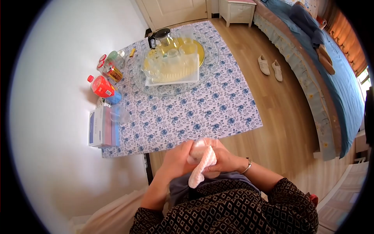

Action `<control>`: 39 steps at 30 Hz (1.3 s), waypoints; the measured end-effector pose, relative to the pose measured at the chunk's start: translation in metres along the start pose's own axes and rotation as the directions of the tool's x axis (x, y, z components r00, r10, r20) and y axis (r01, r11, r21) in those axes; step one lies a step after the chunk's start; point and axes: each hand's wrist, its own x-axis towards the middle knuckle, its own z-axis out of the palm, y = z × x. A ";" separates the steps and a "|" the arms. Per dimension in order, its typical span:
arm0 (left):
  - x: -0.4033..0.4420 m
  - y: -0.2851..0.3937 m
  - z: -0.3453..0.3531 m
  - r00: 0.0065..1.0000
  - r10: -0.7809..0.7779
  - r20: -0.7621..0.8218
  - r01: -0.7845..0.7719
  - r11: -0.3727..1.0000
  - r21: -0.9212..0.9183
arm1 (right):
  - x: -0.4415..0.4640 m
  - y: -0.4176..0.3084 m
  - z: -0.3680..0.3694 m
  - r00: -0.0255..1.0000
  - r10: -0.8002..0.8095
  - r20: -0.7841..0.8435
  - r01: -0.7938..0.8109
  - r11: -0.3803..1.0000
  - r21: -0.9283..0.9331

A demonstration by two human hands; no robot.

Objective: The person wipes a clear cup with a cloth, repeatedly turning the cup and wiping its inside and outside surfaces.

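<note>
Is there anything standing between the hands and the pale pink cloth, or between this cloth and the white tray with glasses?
Nothing visible blocks either way. The left hand and the right hand are at the pale cloth. Toward the white tray there is only flat flowered tablecloth, then the low edge of the glass turntable.

Honestly can't read a single word or number here, it's all too small and blurry. The red plastic bottle with a red cap [103,87] has a bright red label [102,86], with a small white patch [108,93] on it and marks too tiny to make out. Just past that bottle, on its far side, the red and yellow drinks can [114,73] has dark lettering or artwork, but I can't tell which characters. On the near side of the bottle, the white cardboard box with a dark blue-grey panel [96,128] has faint small print, also illegible.
</note>
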 end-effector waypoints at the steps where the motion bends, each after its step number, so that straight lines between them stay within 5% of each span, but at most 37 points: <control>1: -0.002 -0.004 0.004 1.000 -0.003 0.001 0.003 1.000 -0.002 | 0.001 0.003 0.003 1.000 0.002 0.003 -0.002 1.000 0.002; 4: -0.005 -0.008 0.008 0.989 0.146 0.003 -0.145 0.982 0.122 | 0.003 0.003 0.010 0.997 0.044 0.069 -0.053 0.991 0.123; 7: -0.005 -0.007 0.011 0.974 0.190 -0.125 -0.159 0.962 0.223 | 0.009 -0.006 0.003 0.992 -0.113 -0.057 0.117 0.991 0.072; 10: -0.007 -0.009 0.011 0.983 0.130 -0.129 -0.113 0.985 0.131 | 0.011 -0.009 -0.006 0.994 -0.103 0.044 0.102 0.995 0.019; 12: -0.008 -0.006 0.006 1.000 -0.004 -0.023 0.000 0.984 -0.176 | 0.009 -0.013 -0.011 0.984 -0.118 0.132 0.144 0.966 -0.214; 13: -0.009 -0.010 0.007 1.000 -0.009 -0.021 0.005 0.984 -0.181 | 0.009 -0.010 -0.011 0.984 -0.113 0.135 0.140 0.967 -0.211; 15: -0.004 -0.028 0.011 0.954 -0.003 0.299 0.206 0.732 -0.649 | 0.009 0.000 -0.010 0.975 -0.122 0.184 0.165 0.956 -0.242; 16: -0.003 -0.037 0.014 0.954 -0.007 0.300 0.209 0.731 -0.649 | 0.008 0.002 -0.009 0.975 -0.122 0.187 0.165 0.957 -0.239; 18: 0.002 -0.047 0.014 0.831 0.045 0.554 0.484 0.431 -0.761 | 0.007 0.005 -0.006 0.950 -0.232 0.211 0.277 0.936 -0.217; 19: 0.002 -0.044 0.010 0.831 0.042 0.555 0.487 0.428 -0.761 | 0.006 0.004 -0.004 0.949 -0.231 0.214 0.276 0.937 -0.213; 21: 0.005 -0.035 -0.002 0.743 0.123 0.657 0.658 0.040 -0.752 | 0.004 -0.001 -0.003 0.983 -0.182 0.025 0.182 0.983 -0.018; 22: 0.006 -0.037 0.003 0.746 0.124 0.654 0.655 0.042 -0.755 | 0.003 -0.005 -0.002 0.983 -0.184 0.027 0.185 0.983 -0.022; 24: 0.007 -0.042 0.017 0.896 -0.029 0.442 0.442 -0.026 -0.897 | 0.001 -0.011 0.002 0.987 0.044 -0.152 0.017 0.924 0.381; 25: 0.007 -0.040 0.021 0.897 -0.033 0.440 0.439 -0.026 -0.898 | 0.002 -0.010 0.004 0.988 0.042 -0.148 0.018 0.924 0.381; 26: 0.008 -0.037 0.024 0.992 0.071 0.107 0.107 0.002 -0.994 | 0.005 -0.009 0.007 0.990 0.055 -0.131 0.037 0.792 0.610; 27: 0.012 -0.031 0.026 0.955 0.181 -0.236 -0.239 -0.007 -0.971 | 0.008 -0.011 0.008 0.992 0.064 -0.112 0.051 0.604 0.795; 28: 0.015 -0.014 0.025 0.917 0.058 -0.394 -0.396 0.023 -0.918 | 0.009 -0.019 0.009 0.997 0.051 -0.066 0.038 0.429 0.902; 29: 0.018 -0.017 0.023 0.918 0.051 -0.394 -0.395 0.024 -0.918 | 0.008 -0.025 0.014 0.997 0.053 -0.060 0.032 0.426 0.904; 31: 0.025 -0.015 0.015 0.878 0.178 -0.445 -0.420 -0.160 -0.893 | 0.007 -0.029 0.022 0.995 0.088 -0.050 -0.025 0.696 0.718; 32: 0.018 -0.004 0.014 0.933 -0.020 -0.360 -0.358 -0.183 -0.916 | 0.009 -0.029 0.023 1.000 -0.017 -0.024 0.028 0.813 0.581; 33: 0.016 0.006 0.010 0.932 -0.023 -0.362 -0.360 -0.183 -0.915 | 0.013 -0.030 0.026 0.994 -0.113 -0.010 0.110 0.935 0.339; 35: 0.012 0.016 0.006 0.957 -0.222 -0.188 -0.259 -0.360 -0.896 | 0.020 -0.023 0.034 0.950 -0.311 -0.033 0.313 0.948 0.065; 39: 0.008 0.023 0.012 0.867 -0.499 -0.006 -0.254 -0.431 -0.866 | 0.033 -0.018 0.032 0.948 -0.310 0.074 0.317 0.939 -0.131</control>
